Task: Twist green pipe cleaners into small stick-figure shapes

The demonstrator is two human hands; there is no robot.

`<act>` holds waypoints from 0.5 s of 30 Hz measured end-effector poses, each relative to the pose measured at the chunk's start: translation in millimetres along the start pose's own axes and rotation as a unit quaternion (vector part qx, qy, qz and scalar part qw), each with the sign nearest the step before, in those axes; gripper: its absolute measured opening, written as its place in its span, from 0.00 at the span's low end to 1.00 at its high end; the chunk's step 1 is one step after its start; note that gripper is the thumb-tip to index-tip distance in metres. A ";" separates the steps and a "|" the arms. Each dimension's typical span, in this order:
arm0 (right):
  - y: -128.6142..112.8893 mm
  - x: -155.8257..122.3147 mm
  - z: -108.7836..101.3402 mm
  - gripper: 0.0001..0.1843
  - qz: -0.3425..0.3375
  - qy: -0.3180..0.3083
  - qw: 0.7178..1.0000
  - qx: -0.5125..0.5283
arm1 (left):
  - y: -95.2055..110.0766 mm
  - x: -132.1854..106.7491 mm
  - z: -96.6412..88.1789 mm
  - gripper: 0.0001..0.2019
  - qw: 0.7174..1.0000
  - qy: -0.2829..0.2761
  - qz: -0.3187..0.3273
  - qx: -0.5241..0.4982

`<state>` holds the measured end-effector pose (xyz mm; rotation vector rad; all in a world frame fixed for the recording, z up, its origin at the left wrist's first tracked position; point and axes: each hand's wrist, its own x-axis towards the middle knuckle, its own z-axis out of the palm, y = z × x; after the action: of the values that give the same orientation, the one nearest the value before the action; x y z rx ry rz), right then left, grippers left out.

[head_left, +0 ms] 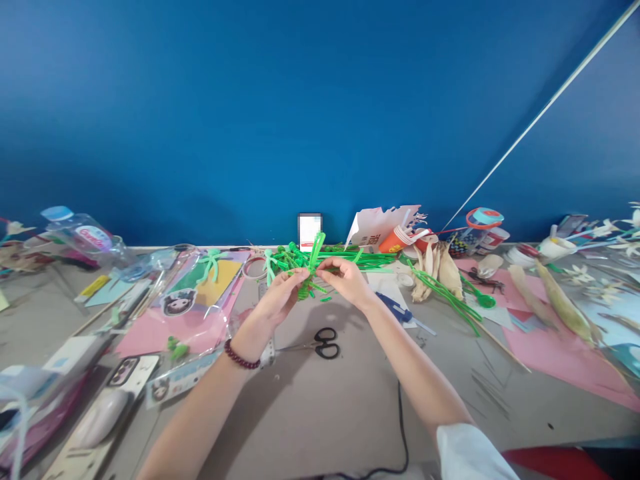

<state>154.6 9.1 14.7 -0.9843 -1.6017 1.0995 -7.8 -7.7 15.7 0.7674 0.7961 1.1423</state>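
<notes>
Left hand point(281, 295): fingers curled in, thumb and fingertips pinched on the left side of a twisted green chenille-stem piece point(311, 275); closed grip, palm turned to the right.
Right hand point(346, 280): fingers bent, tips pinched on the right side of the same piece; closed grip, back of the hand up.
Held thing: twisted green chenille-stem piece sits between the two hands, a coiled part hanging below the fingers and one loop standing up above them; lifted just off the table, centre of the view.
Left wrist: dark red bead bracelet point(241, 357) around it.
Right arm: bare forearm, white sleeve point(470, 455) at the lower edge.
Below the hands: black-handled scissors point(323, 344) lying flat on the grey table top point(320, 413), near the left wrist, apart from both hands. A thin black cable point(403, 427) runs under the right forearm.
Behind the hands: loose pile of straight green chenille stems point(365, 259), just beyond the fingertips.
Right of the hands: blue glue gun point(395, 309) beside the right wrist; farther right, dry pale corn husks point(434, 268) and an orange paper cup point(398, 239) on its side.
Left of the hands: pink paper sheet in a clear plastic sleeve point(173, 332); clear plastic bottle point(85, 237) lying at the far left.
Far edge: small white card point(309, 231) upright against the blue wall point(320, 100).
</notes>
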 end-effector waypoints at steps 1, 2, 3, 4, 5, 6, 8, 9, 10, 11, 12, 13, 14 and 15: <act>-0.5 0.4 -0.5 0.11 -0.009 0.007 1.000 -0.003 | 0.5 -1.1 0.5 0.08 1.000 -0.011 -0.009 -0.011; -0.7 0.8 -0.8 0.12 -0.010 0.010 1.000 0.004 | 1.2 -2.1 0.9 0.08 0.999 -0.022 -0.020 -0.020; -0.6 1.2 -0.9 0.13 -0.006 0.003 1.000 0.020 | 1.9 -3.2 1.3 0.07 0.999 -0.032 -0.033 -0.026; -0.1 1.4 -0.8 0.14 0.002 -0.013 0.999 0.041 | 2.6 -4.2 1.6 0.07 0.997 -0.044 -0.048 -0.030; 0.7 1.6 -0.6 0.15 0.009 -0.033 0.997 0.064 | 3.3 -5.1 1.9 0.06 0.996 -0.058 -0.065 -0.031; 1.8 1.5 -0.2 0.15 0.013 -0.055 0.995 0.087 | 3.8 -5.8 2.1 0.05 0.993 -0.072 -0.082 -0.033; 4.6 0.7 0.8 0.13 0.011 -0.092 0.987 0.129 | 4.1 -6.9 2.0 0.05 0.989 -0.096 -0.109 -0.039; 6.2 0.1 1.3 0.12 0.011 -0.102 0.983 0.150 | 3.8 -7.4 1.8 0.06 0.987 -0.104 -0.116 -0.044; 7.7 -0.6 1.8 0.12 0.017 -0.106 0.979 0.172 | 3.3 -7.8 1.6 0.06 0.986 -0.109 -0.119 -0.049; 9.0 -1.1 2.2 0.12 0.026 -0.110 0.975 0.194 | 2.7 -8.2 1.5 0.06 0.985 -0.113 -0.120 -0.052; 9.9 -1.4 2.4 0.12 0.036 -0.110 0.971 0.210 | 2.0 -8.5 1.5 0.06 0.985 -0.116 -0.118 -0.052; 10.2 -1.4 2.4 0.12 0.042 -0.105 0.969 0.218 | 1.5 -8.8 1.7 0.06 0.985 -0.117 -0.114 -0.049; 10.0 -1.1 2.3 0.12 0.042 -0.094 0.971 0.218 | 1.0 -8.8 2.1 0.06 0.987 -0.115 -0.106 -0.044; 9.3 -0.6 2.0 0.12 0.036 -0.078 0.974 0.211 | 0.8 -8.7 2.7 0.06 0.989 -0.107 -0.093 -0.034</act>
<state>153.7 10.7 5.3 -0.6881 -1.3787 1.5220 -7.8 -16.2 19.0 0.7291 0.6303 0.8983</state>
